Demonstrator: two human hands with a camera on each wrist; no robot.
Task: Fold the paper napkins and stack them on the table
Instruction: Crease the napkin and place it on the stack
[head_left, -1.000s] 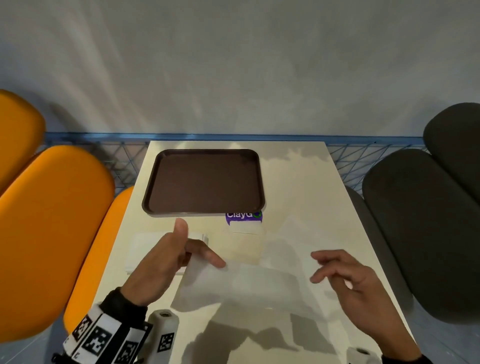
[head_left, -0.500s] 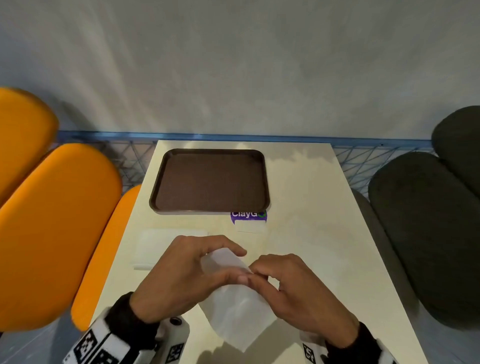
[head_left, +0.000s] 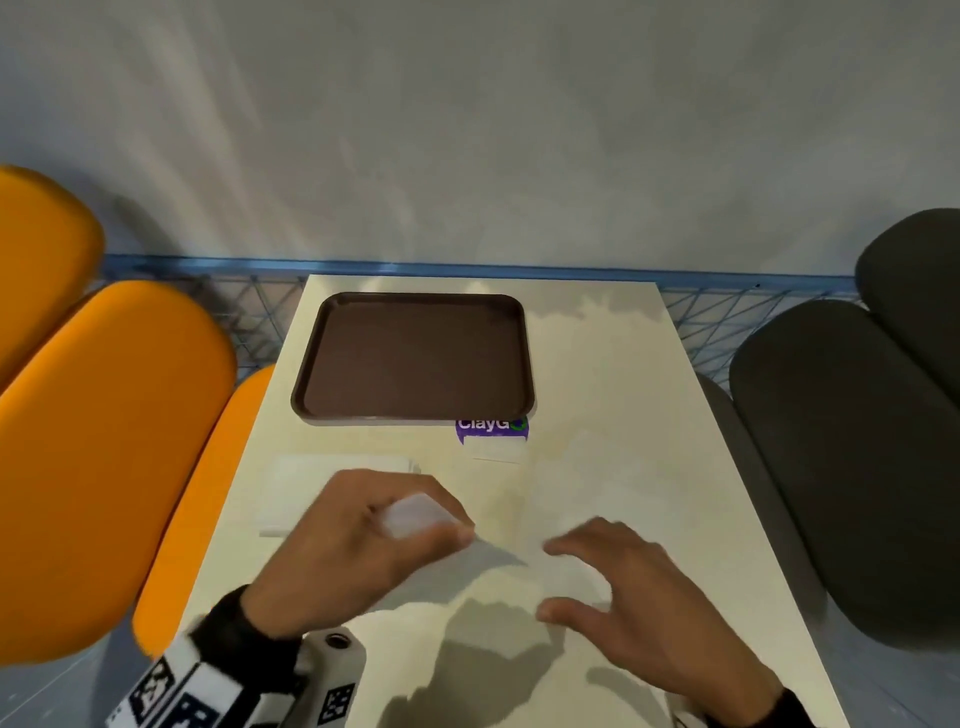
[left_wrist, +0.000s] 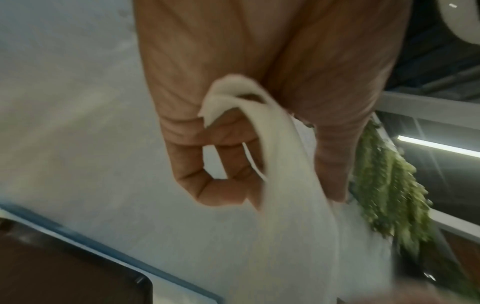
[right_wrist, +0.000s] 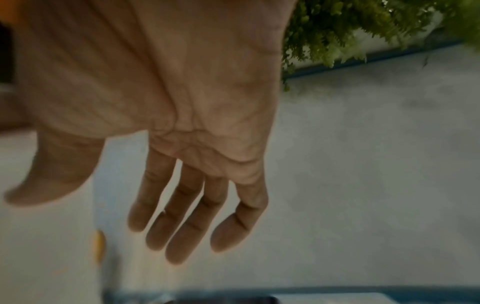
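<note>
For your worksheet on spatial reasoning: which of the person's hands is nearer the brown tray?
Left. The left hand, pinching a napkin, sits just below the brown tray; the right hand hovers open, lower and further right.

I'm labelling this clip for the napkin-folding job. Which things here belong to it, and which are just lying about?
Part of the job:
paper napkin, pinched by the left hand
right hand, open above the table
folded napkins left of the hands

Lying about:
brown tray
purple ClayGo sticker
orange seats
dark seats
</note>
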